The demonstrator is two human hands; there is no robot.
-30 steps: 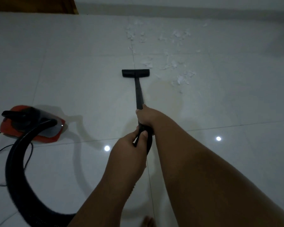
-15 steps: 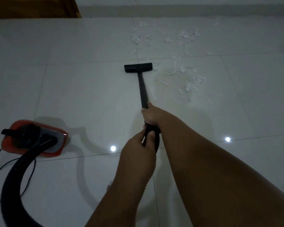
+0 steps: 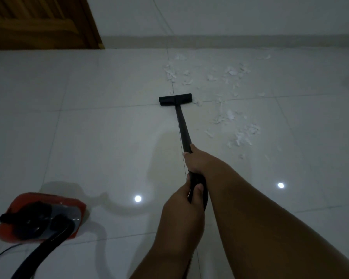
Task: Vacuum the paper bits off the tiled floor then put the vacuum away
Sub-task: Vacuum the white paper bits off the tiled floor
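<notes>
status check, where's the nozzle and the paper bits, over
Both hands on wand: right hand forward, left hand behind. Nozzle at left edge of paper bits, most unvacuumed. Nothing in the way.

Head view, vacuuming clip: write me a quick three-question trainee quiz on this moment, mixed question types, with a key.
1. True or false: the floor nozzle has already cleared all the paper bits.
2. Multiple choice: where does the red vacuum body sit relative to the person? A) on the left B) on the right C) by the wall, beyond the paper
3. Fill in: the right hand grips the black wand farther ahead, while the left hand grips it ____ to the person.

Key: 1 false, most bits still lie right of and beyond the nozzle; 2 A; 3 nearer.
</notes>
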